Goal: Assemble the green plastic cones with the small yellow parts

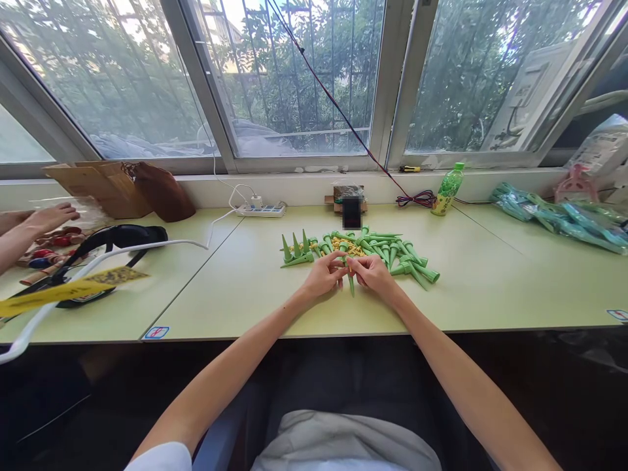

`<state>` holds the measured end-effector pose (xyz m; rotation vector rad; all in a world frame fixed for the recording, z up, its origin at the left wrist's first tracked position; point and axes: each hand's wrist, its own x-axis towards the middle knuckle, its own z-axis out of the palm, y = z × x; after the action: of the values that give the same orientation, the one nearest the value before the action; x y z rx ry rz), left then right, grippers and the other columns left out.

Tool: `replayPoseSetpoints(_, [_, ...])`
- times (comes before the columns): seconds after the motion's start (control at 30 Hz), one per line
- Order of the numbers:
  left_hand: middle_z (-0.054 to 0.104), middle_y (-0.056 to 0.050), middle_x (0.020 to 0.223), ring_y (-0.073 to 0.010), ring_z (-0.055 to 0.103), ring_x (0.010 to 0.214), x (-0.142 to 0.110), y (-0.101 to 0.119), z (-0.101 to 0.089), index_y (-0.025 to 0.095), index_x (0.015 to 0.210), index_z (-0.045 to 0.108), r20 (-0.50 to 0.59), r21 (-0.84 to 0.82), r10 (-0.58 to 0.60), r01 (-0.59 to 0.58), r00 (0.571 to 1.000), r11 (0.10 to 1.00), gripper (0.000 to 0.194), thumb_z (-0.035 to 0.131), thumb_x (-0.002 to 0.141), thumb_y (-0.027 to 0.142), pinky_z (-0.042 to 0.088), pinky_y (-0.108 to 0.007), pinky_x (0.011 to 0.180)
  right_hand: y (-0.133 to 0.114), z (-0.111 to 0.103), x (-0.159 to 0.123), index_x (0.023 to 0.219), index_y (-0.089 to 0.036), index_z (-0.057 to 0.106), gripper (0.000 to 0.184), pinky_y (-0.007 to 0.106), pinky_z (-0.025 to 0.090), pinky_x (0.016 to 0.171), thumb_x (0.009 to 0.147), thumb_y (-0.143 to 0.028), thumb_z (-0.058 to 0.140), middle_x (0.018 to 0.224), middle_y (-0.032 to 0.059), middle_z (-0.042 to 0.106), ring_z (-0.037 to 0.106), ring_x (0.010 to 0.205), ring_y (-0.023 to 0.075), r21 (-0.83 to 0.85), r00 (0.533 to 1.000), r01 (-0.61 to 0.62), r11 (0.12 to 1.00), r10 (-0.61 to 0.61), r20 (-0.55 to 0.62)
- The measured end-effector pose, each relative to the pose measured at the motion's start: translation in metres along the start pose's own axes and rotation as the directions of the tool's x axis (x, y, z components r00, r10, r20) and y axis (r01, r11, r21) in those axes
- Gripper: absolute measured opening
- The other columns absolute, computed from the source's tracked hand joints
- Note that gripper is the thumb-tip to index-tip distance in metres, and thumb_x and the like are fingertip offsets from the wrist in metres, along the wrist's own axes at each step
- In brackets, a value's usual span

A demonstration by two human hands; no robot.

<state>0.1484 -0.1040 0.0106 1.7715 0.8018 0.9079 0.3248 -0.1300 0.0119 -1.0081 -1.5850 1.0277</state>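
Note:
Both my hands meet over the table point(235, 288), in front of a pile of green plastic spikes point(393, 253). My left hand point(324, 276) has its fingers closed on one green spike point(352, 286), which points down with its tapered tip toward me. At the top of that spike, my right hand point(373, 275) pinches what looks like a small yellow piece point(350, 267); the fingertips partly cover it. Small yellow pieces point(354, 248) lie heaped among the spikes just beyond my hands. To the left, several green spikes point(286, 249) stand upright beside one lying down.
A power strip point(262, 210), a small box point(338, 196) with a dark blurred rectangle and a green bottle point(447, 190) line the back. Teal plastic bags point(564, 216) lie right. At left, another person's hand point(52, 217) is near a black headband point(122, 237) and white cable point(161, 243).

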Motion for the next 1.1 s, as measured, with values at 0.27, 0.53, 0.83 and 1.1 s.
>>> replayPoseSetpoints(0.27, [0.072,-0.004,0.079,-0.0109,0.061,0.049,0.0018,0.0001,0.0008,0.018,0.119,0.054,0.011,-0.02,-0.02,0.02,1.0,1.0,0.056,0.067,0.082,0.057,0.045,-0.02,0.046,0.0013,0.0022,0.0021,0.054,-0.019,0.054,0.058,0.025,0.023,0.041,0.081,-0.07,0.061,0.039,-0.0044,0.039,0.032,0.037,0.0081,-0.032,1.0,-0.01,0.999,0.009,-0.027])
replayPoseSetpoints(0.53, [0.071,-0.004,0.081,-0.0109,0.061,0.049,0.0012,0.0029,0.0011,0.019,0.119,0.055,0.012,-0.015,-0.034,0.034,0.999,0.999,0.057,0.068,0.081,0.059,0.044,-0.021,0.045,-0.0012,0.0008,0.0025,0.049,-0.02,0.044,0.06,0.026,0.024,0.045,0.078,-0.069,0.065,0.042,-0.0045,0.038,0.03,0.043,0.0082,-0.066,0.995,0.039,0.997,-0.044,-0.088])
replayPoseSetpoints(0.83, [0.064,0.001,0.068,-0.0098,0.056,0.047,0.0011,0.0074,0.0002,0.018,0.112,0.058,-0.034,0.015,-0.061,0.062,0.998,0.998,0.051,0.071,0.079,0.054,0.042,-0.021,0.047,-0.0008,0.0015,0.002,0.053,-0.02,0.048,0.056,0.027,0.025,0.044,0.081,-0.066,0.063,0.046,-0.0037,0.039,0.032,0.044,0.0095,-0.063,0.979,0.05,0.997,-0.061,-0.194])
replayPoseSetpoints(1.1, [0.065,0.001,0.065,-0.0123,0.055,0.049,0.003,0.0054,-0.0036,0.015,0.109,0.063,-0.231,0.286,-0.029,0.096,0.972,0.954,0.037,0.068,0.077,0.034,0.043,-0.024,0.05,-0.0005,0.0011,0.0023,0.053,-0.02,0.045,0.053,0.028,0.027,0.049,0.091,-0.057,0.052,0.05,-0.0013,0.041,0.035,0.049,0.0118,-0.241,0.897,0.074,0.968,-0.17,-0.407])
